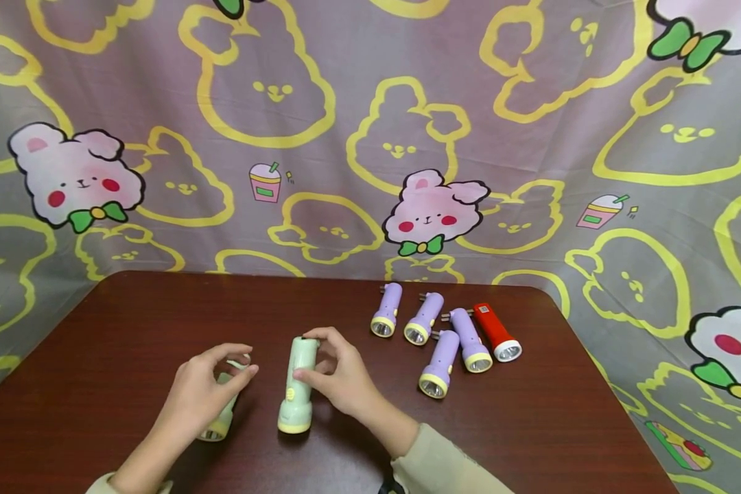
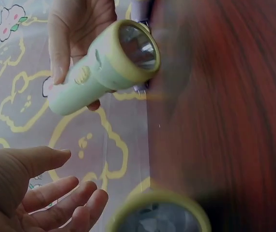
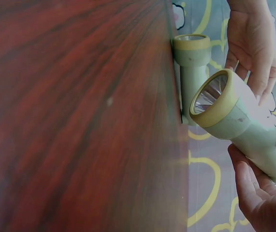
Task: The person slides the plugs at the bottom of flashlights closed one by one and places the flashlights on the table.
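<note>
My right hand pinches a pale green flashlight between thumb and fingers. Its yellow-rimmed lens end points down and towards me, raised off the table in the right wrist view. On the left, a second green flashlight lies on the table, partly covered by my left hand. That hand hovers over it with thumb and fingers apart and bent loosely. In the left wrist view nothing sits between the left fingers, and the lens of the lying flashlight shows beside them.
Several purple flashlights with yellow rims lie at the right of the brown table, plug prongs showing on them. A red flashlight with a white rim lies beside them. A patterned cloth hangs behind the table.
</note>
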### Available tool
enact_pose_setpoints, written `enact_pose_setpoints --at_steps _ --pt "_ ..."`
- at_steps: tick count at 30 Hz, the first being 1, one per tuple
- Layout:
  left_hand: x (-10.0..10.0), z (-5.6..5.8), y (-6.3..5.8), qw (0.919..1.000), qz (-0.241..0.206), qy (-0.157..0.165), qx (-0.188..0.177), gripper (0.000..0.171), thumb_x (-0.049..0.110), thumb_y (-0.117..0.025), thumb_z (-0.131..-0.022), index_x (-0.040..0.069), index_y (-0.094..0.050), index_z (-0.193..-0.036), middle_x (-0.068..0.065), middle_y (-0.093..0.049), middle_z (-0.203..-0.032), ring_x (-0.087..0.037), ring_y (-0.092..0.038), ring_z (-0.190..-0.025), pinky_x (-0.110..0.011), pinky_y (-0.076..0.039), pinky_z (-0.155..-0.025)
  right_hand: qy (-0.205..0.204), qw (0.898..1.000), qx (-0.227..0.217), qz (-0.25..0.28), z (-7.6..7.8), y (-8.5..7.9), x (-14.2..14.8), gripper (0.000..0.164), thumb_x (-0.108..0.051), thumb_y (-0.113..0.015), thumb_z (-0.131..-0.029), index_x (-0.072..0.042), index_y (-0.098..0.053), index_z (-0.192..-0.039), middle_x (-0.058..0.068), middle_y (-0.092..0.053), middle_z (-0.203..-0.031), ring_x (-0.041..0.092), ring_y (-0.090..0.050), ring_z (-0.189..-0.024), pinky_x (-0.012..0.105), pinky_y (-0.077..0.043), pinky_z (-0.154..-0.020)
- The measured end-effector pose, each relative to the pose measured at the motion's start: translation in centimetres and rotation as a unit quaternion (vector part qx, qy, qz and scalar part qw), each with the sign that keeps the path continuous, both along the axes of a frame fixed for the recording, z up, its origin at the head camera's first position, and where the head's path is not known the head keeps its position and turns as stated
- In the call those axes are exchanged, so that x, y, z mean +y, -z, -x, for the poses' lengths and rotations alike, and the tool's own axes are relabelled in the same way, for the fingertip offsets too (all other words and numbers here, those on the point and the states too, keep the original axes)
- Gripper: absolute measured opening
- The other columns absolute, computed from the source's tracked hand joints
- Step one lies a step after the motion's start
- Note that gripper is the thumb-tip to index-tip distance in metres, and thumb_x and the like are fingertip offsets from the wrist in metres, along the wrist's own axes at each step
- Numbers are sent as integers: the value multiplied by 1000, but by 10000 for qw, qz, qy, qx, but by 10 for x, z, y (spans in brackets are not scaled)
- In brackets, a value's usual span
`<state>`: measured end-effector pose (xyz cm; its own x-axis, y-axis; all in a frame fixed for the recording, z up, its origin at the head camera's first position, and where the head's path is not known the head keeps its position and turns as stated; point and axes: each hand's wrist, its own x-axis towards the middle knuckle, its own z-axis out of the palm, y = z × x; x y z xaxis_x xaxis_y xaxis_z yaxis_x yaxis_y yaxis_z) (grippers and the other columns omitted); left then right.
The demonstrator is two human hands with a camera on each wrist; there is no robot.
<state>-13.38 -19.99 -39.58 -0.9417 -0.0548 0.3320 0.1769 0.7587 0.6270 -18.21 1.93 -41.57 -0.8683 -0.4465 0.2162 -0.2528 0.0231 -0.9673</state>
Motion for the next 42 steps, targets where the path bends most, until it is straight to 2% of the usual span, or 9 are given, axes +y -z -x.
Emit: enact_pose_setpoints --at_steps 8,15,21,26,31,35,42 --pt "-14 1 8 9983 487 -205 226 25 13 -80 -82 8 -74 -106 -2 -74 -88 -18 -66 -75 -26 -46 -61 -221 9996 -112 137 -1 -1 -10 47 4 -74 -84 -3 -52 -126 29 -65 -117 3 -61 -64 16 -51 -66" --pt "-27 3 12 9979 599 -232 55 26 13 -80 -81 6 -73 -105 -3 -72 -88 -20 -67 -79 -28 -48 -64 -360 9984 -313 302 -1 2 -20 47 7 -72 -85 0 -51 -126 32 -65 -116 4 -62 -65 16 -51 -64" --pt "-36 4 18 9974 699 -187 -70 27 15 -82 -80 6 -73 -104 -2 -72 -87 -19 -65 -76 -30 -47 -64 -399 9976 -459 345 -1 4 -26 46 5 -72 -85 1 -52 -126 33 -65 -115 7 -65 -70 17 -52 -65" --pt "-42 5 21 9967 761 -118 -261 31 18 -83 -79 5 -73 -105 -4 -72 -89 -19 -65 -77 -33 -47 -65 -322 9972 -589 317 0 6 -33 46 5 -73 -84 -2 -54 -125 29 -67 -112 6 -66 -69 18 -52 -66" --pt "-48 4 21 9947 761 -40 -697 36 20 -81 -81 3 -71 -111 -8 -73 -96 -19 -65 -79 -35 -47 -65 -260 9969 -688 284 1 7 -40 45 4 -75 -84 -5 -57 -124 25 -69 -109 10 -68 -73 19 -53 -68" --pt "-52 5 20 9929 720 18 -949 39 23 -80 -83 2 -70 -114 -9 -73 -96 -17 -64 -78 -33 -46 -63 -213 9963 -795 245 1 9 -46 45 3 -75 -83 -7 -59 -124 20 -70 -104 7 -67 -74 19 -54 -69" --pt "-50 8 19 9910 581 93 -1201 40 24 -78 -85 0 -68 -116 -11 -74 -99 -14 -65 -76 -31 -48 -61 -106 9943 -1020 306 4 9 -52 45 5 -75 -83 -8 -63 -123 22 -72 -99 10 -65 -83 23 -55 -68"
